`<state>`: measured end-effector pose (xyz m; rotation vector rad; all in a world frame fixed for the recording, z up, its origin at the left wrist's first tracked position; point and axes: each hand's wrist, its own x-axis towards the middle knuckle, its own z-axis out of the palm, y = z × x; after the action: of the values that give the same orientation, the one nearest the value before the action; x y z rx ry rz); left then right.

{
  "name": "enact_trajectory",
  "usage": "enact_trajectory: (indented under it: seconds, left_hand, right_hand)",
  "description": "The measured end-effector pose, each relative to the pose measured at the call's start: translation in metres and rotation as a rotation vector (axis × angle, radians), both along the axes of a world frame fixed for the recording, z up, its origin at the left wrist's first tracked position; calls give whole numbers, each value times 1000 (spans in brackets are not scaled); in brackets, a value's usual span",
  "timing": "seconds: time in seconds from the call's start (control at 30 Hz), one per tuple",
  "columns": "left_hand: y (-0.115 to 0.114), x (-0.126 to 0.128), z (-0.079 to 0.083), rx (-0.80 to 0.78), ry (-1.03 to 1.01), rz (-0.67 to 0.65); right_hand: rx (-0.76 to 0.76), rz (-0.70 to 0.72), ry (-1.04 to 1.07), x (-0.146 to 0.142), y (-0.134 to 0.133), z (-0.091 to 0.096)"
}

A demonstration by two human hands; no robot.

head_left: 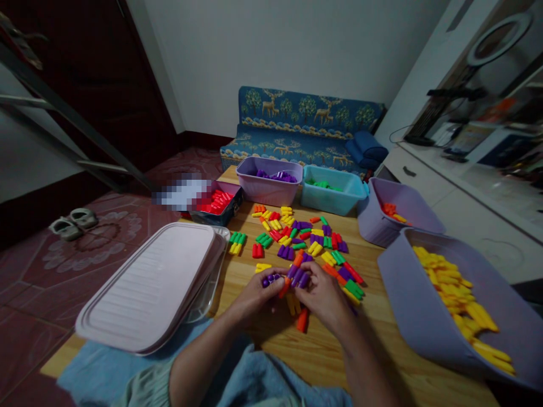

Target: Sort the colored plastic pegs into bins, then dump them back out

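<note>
1. Purple and orange pieces [302,279], smooth, rounded plastic cylinders set side by side, are held above the front-middle of the tabletop [407,373].
2. These are pinched between the thumb and fingers of the right hand [321,291]; that grip is closed on them.
3. More purple pieces [271,279], with round, glossy ends, are held in the curled left hand [258,293], its grip closed just beside the other.
4. Across the pale, grained wood, loose pieces [291,233] in red, yellow, green, purple and orange are scattered, many joined in short rows.
5. Purple, green, orange and yellow pieces are contained, respectively, in a lavender bin [268,191], a turquoise bin [328,199], a greyish-lavender bin [376,223] and a large, smooth-walled tub [405,299].
6. Red pieces [220,202] are heaped in a dark-sided box [233,207].
7. At the left, ribbed, round-cornered lids [148,285] are stacked near soft blue cloth [114,362].
</note>
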<state>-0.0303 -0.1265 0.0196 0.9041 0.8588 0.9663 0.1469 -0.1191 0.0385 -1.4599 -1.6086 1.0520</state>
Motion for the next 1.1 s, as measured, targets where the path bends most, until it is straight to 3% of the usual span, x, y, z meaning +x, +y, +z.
enact_trajectory:
  seconds: [0.2, 0.37, 0.47, 0.6, 0.73, 0.93, 1.1]
  left_hand:
    - [2, 1, 1, 168, 222, 136]
    - [3, 0, -3, 328, 427, 153]
    - [5, -5, -2, 548, 632, 159]
    - [12, -10, -2, 754, 775, 225]
    - [18, -13, 2, 660, 702, 283]
    - [37, -15, 24, 121, 289, 221]
    - [52, -2, 28, 52, 230, 150]
  right_hand:
    - [-111, -14, 242, -14, -2, -2]
    - [-86, -158, 462, -13, 3, -6]
    - [-10, -271, 544, -5, 8, -6]
    - [-90, -208, 496, -2, 7, -8]
    - [-170, -119, 366, -8, 6, -10]
    - [-17, 15, 192, -7, 24, 0]
    - [25, 77, 49, -9, 40, 5]
